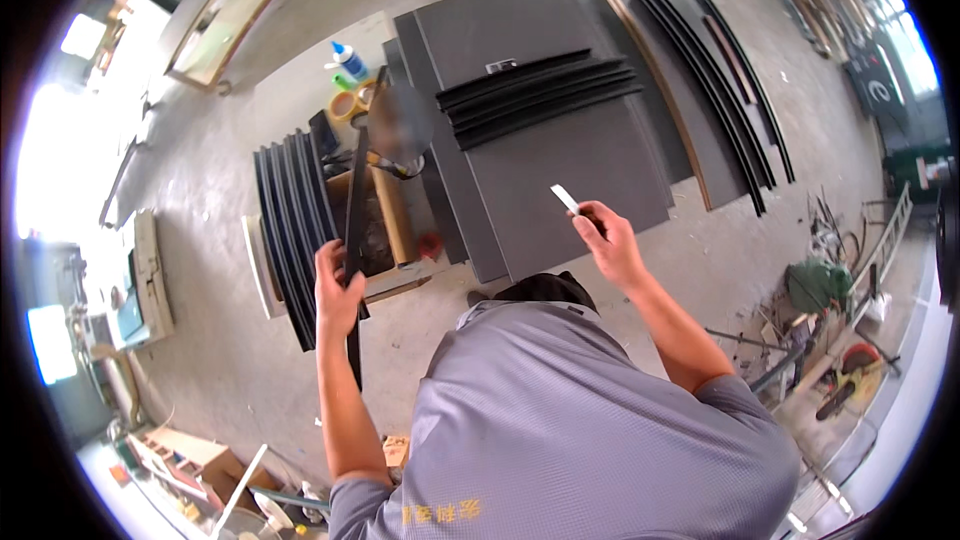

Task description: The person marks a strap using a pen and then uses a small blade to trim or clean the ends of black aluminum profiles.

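Note:
My left hand (338, 292) is closed around a long narrow black strip (355, 202), thumb on one side and fingers on the other. The strip stands lengthwise, its far end near the tape rolls and its near end below my hand. Just left of it lies a row of ribbed black strips (290, 230). My right hand (608, 242) pinches a small flat white piece (564, 198) between thumb and fingers, above a large dark grey panel (570, 160). Its exact kind is unclear. Several black strips (540, 95) lie across the panel.
Yellow tape rolls (345, 106) and a blue-capped bottle (348, 60) stand at the table's far left, beside an open box (372, 230). More long black strips (700, 90) lie on panels to the right. A wooden cart (235, 15) stands far left; a ladder (885, 240) and clutter are at right.

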`<action>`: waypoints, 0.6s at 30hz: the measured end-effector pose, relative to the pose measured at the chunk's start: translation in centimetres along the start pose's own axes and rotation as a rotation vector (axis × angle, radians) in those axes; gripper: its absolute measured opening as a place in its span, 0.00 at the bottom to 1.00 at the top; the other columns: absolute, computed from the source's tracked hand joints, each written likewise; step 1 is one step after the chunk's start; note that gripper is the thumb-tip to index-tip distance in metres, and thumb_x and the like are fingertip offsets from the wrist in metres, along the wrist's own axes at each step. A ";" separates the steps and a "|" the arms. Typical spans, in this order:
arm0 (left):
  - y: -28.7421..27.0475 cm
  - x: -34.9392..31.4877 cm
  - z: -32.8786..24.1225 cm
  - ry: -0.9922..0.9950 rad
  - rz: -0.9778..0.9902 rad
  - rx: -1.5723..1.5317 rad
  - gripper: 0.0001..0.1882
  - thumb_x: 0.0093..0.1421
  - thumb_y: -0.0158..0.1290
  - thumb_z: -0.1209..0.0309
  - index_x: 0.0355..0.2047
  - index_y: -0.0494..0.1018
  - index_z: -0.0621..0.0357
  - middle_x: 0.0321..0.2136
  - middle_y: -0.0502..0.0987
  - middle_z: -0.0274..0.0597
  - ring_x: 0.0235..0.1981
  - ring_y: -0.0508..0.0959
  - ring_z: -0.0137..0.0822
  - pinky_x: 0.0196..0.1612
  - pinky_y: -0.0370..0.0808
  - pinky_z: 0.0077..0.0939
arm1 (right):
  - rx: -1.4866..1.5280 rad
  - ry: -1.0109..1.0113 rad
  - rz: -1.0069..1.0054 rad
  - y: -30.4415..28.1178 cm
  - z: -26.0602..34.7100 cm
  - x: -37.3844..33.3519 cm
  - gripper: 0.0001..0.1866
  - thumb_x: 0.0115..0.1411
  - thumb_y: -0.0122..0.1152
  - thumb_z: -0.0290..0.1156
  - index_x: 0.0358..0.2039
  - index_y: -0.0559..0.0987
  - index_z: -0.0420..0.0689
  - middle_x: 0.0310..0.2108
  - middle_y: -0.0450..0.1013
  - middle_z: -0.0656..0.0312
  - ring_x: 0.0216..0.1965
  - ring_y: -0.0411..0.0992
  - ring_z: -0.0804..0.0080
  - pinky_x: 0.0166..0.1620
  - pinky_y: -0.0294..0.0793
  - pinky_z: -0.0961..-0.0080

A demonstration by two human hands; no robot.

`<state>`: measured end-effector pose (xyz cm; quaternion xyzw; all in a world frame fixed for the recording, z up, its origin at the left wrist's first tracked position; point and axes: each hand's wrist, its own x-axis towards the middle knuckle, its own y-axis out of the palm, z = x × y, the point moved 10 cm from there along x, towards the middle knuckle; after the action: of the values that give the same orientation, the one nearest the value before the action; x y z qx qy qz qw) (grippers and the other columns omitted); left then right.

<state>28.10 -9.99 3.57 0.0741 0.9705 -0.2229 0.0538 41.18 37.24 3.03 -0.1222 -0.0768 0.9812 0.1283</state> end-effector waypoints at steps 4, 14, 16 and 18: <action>0.9 -5.9 -4.1 0.264 0.168 0.335 0.40 0.55 0.65 0.82 0.70 0.70 0.59 0.50 0.79 0.45 0.48 0.82 0.36 0.52 0.80 0.31 | 0.193 0.060 0.036 4.1 2.0 -3.3 0.15 0.75 0.63 0.37 0.49 0.81 0.36 0.29 0.69 0.74 0.30 0.62 0.86 0.33 0.63 0.82; 1.3 2.2 4.0 0.214 -0.127 0.382 0.44 0.61 0.62 0.74 0.76 0.57 0.59 0.65 0.67 0.59 0.64 0.72 0.60 0.67 0.72 0.46 | 0.046 0.090 0.039 6.7 -1.4 -11.3 0.13 0.76 0.56 0.32 0.54 0.79 0.37 0.27 0.65 0.75 0.27 0.60 0.88 0.30 0.60 0.82; 2.3 6.0 4.7 0.162 -0.179 0.355 0.43 0.63 0.62 0.73 0.76 0.57 0.61 0.66 0.66 0.61 0.65 0.71 0.62 0.68 0.72 0.47 | 0.025 0.095 0.017 6.4 -1.7 -12.5 0.14 0.76 0.56 0.32 0.54 0.79 0.37 0.26 0.65 0.75 0.26 0.60 0.88 0.29 0.60 0.82; 2.7 9.3 5.7 0.219 -0.277 0.379 0.41 0.64 0.62 0.72 0.74 0.58 0.64 0.67 0.65 0.63 0.65 0.71 0.64 0.67 0.72 0.48 | -0.034 0.079 0.027 6.5 -1.9 -12.8 0.13 0.76 0.56 0.31 0.53 0.79 0.36 0.26 0.65 0.75 0.25 0.61 0.88 0.29 0.60 0.82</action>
<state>19.86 -9.02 -3.96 -0.0270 0.9124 -0.3967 -0.0975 52.16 27.75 2.89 -0.1640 -0.0867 0.9758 0.1156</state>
